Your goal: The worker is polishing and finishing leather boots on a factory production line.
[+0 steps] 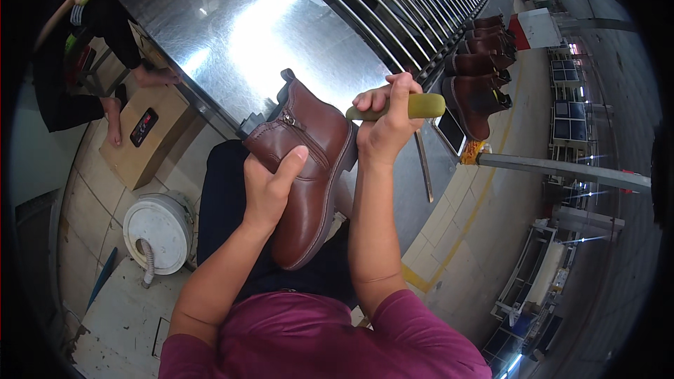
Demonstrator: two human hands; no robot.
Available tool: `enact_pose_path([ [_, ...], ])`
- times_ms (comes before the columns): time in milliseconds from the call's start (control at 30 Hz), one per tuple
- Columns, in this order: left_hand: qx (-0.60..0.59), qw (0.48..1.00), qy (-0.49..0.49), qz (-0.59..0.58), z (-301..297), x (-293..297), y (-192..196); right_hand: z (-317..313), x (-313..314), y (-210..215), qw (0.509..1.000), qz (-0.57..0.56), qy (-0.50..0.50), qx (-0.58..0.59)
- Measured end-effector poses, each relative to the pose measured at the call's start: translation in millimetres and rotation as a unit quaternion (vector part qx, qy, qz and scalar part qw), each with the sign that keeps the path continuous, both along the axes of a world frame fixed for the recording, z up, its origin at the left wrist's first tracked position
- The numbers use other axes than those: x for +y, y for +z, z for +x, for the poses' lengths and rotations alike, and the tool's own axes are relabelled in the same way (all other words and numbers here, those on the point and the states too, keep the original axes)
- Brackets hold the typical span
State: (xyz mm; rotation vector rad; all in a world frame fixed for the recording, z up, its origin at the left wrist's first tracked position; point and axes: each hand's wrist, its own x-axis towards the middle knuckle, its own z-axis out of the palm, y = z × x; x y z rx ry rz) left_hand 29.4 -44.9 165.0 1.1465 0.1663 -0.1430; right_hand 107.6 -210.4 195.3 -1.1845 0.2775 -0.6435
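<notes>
A brown leather ankle boot point(312, 189) with a side zip is tilted above my lap, its toe toward me and its opening toward the table. My left hand point(270, 186) grips the upper, the thumb pressed on the leather below the zip. Close by the heel, my right hand point(390, 123) is closed around an olive-green oblong block point(425, 106) with rounded ends, whose exact kind I cannot make out. A small gap seems to lie between this block and the boot. The boot's far side and most of my left fingers are hidden.
Ahead lies a shiny metal table point(203, 0) beside a roller conveyor point(421, 0). Several brown boots point(477, 91) line the right edge, near a flat screen device point(451, 131) and a thin rod point(425, 168). At left are a lidded white bucket point(158, 228), a cardboard box point(144, 147) and another person's legs point(105, 28).
</notes>
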Motion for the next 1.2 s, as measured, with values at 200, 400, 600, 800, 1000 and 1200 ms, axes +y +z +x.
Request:
enact_pose_path([
  [200,0.036,0.999,0.029,-0.013,-3,-1,3,-22,15,-3,0.986,-0.103,0.097,-0.092],
  [400,0.062,0.997,0.040,-0.038,-2,-2,-1,-45,28,-2,0.970,-0.157,0.104,-0.153],
  [600,0.045,0.997,0.059,-0.035,-4,-5,-5,-72,36,4,0.979,-0.112,0.121,-0.117],
  [800,-0.008,0.998,0.070,-0.001,-10,-8,-10,-144,51,17,0.978,-0.092,0.155,-0.109],
  [1000,0.003,0.998,0.053,0.016,-7,-11,4,-240,79,28,0.950,-0.113,0.286,-0.049],
  [1200,-0.200,0.955,-0.075,0.205,-2,-21,36,-280,32,20,0.981,-0.054,0.180,-0.048],
])
